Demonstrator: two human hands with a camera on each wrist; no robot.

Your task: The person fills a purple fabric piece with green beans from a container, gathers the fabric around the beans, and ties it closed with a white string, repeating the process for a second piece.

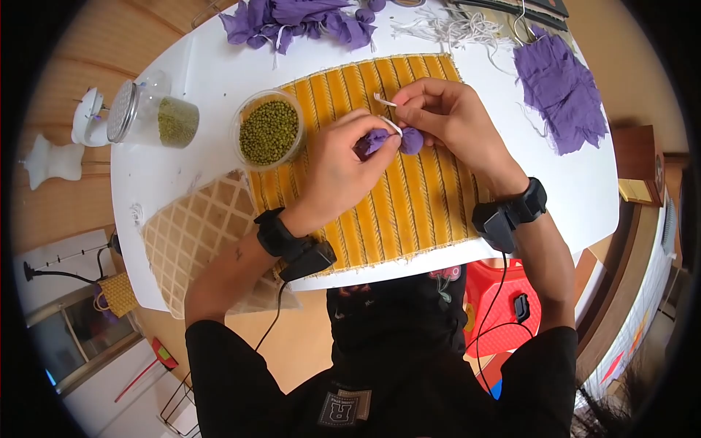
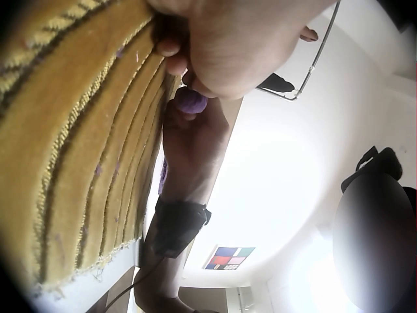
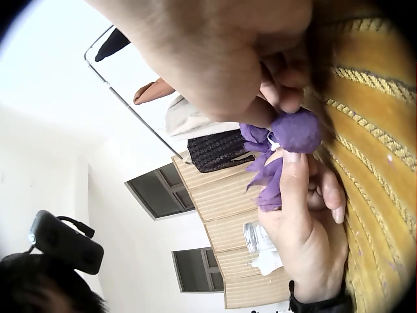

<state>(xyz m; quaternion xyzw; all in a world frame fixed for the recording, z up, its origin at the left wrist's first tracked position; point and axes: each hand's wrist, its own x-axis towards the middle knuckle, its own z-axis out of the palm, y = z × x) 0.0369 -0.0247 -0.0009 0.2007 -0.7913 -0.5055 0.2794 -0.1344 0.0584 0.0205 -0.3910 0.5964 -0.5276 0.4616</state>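
My left hand (image 1: 339,164) pinches a small purple cloth bundle (image 1: 412,141) at its neck, between thumb and fingers. The bundle has a round, filled end and a loose ruffled tail (image 3: 266,182) behind the tie. White string (image 3: 273,141) circles the neck in the right wrist view. My right hand (image 1: 460,124) pinches one end of the white string (image 1: 384,101) between thumb and index finger, just right of the bundle. Both hands work close over a yellow striped mat (image 1: 394,219). In the left wrist view the bundle's round end (image 2: 191,101) shows beneath the fingers.
A clear tub (image 1: 236,142) of green beans stands on the mat's left edge, with a lidded jar (image 1: 124,111) further left. Purple cloth scraps (image 1: 299,22) lie at the back, near loose white strings (image 1: 453,31). More purple cloth (image 1: 558,91) lies at right.
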